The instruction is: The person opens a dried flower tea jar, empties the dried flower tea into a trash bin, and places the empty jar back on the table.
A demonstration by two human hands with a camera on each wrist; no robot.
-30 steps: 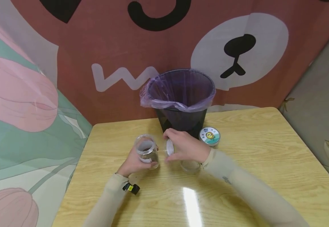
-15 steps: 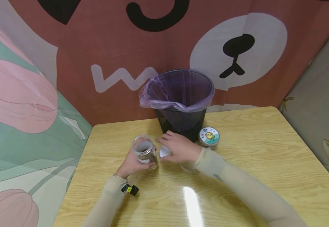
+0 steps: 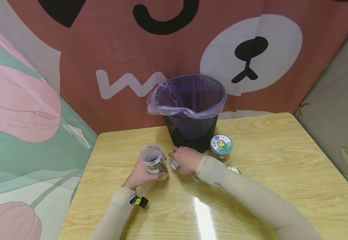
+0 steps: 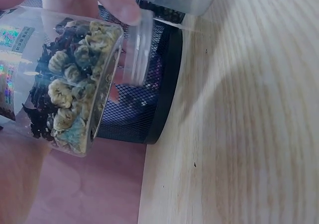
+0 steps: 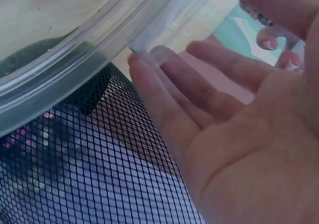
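Observation:
In the head view, my left hand [image 3: 140, 173] grips a clear plastic jar [image 3: 155, 163] with its uncovered mouth facing up. Dried pale blossoms and dark pieces [image 4: 65, 84] fill the jar's lower part in the left wrist view. Just right of it, my right hand [image 3: 187, 160] pinches a small clear round lid [image 4: 138, 50], whose face looks whitish from above. The lid is beside the jar's lower end; whether they touch I cannot tell. Another clear container [image 3: 196, 178] stands under my right wrist, mostly hidden by the sleeve.
A black mesh bin [image 3: 189, 133] with a purple bag stands behind the hands. To its right is a jar with a sun-printed lid [image 3: 221, 144]. A gold-rimmed round lid [image 3: 233, 168] lies beside my right sleeve. Small dark crumbs [image 4: 195, 165] dot the table.
My right hand has shifted slightly left and down with the lid, whose whitish face now shows less. The gold-rimmed lid has come out from behind the right sleeve. My left hand stays nearly still.

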